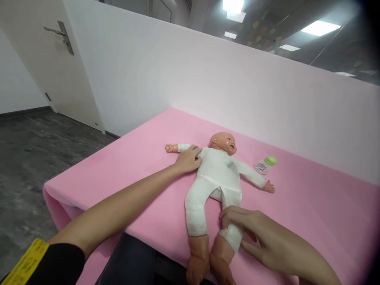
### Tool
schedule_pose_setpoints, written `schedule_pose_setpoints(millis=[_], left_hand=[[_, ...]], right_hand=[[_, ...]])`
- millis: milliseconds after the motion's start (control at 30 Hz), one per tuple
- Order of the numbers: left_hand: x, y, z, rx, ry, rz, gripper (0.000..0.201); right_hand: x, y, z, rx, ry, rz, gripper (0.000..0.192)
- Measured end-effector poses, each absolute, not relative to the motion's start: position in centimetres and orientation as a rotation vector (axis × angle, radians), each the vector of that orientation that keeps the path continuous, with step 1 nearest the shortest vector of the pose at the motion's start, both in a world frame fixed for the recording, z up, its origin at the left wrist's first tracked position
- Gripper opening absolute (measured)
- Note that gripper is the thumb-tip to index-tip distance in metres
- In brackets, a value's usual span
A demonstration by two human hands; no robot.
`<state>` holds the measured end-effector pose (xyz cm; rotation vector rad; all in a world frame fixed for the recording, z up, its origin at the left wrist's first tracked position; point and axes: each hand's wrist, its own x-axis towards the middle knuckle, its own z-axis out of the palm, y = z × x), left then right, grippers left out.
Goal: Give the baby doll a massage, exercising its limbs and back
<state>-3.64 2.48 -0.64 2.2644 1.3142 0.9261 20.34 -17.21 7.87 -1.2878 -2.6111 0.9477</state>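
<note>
Where the pink cover (pixel 142 158) drapes over the table, its near-left corner hangs rounded above a dark grey floor (pixel 32 158), and a pale partition (pixel 208 87) rises straight behind the far edge. Beyond the partition's top, a dark ceiling carries several bright panel lights (pixel 320 27), and at the far left stands a white door (pixel 44 63) with a metal lever handle (pixel 57 33). On the cover a doll (pixel 218 174) lies on its back in a white suit, head toward the partition, arms spread, bare feet reaching the near edge. The left hand (pixel 187 159) rests flat on the doll's shoulder by its outstretched arm, fingers together and laid on the cloth rather than gripping it. The right hand (pixel 261 237) sits at the doll's lower leg, fingers loosely curled with the tips touching the suit near the ankle; whether they pinch the fabric cannot be told. Just beside the doll's other arm a small bottle (pixel 265 165) lies on its side, green cap pointing away from the doll; its label shows dark print too small to read. A yellow band (pixel 28 263) on the black left sleeve bears marks that are too blurred to make out. The doll's feet are cut off at the bottom edge, and the right forearm runs out of view at the lower right.
</note>
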Motion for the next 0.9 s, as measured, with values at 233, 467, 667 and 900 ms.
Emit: schedule_pose_setpoints(millis=[233,467,667,900], left_hand=[[-3.4,2.1,-0.3,2.258,1.370,0.888,0.048],[-3.3,2.3,-0.5,2.249,1.357,0.930,0.045],[-3.2,2.3,-0.6,2.247,1.350,0.923,0.042],[-3.1,2.2,-0.6,2.246,1.367,0.915,0.044]], right_hand=[[20.1,-17.3,8.8,-1.307,-2.619,1.014,0.059],[19.6,-17.2,7.2,-1.362,-2.652,0.981,0.039],[19.6,-17.5,7.8,-1.355,-2.620,0.967,0.024],[19.9,-17.3,9.2,-1.295,-2.531,0.821,0.040]])
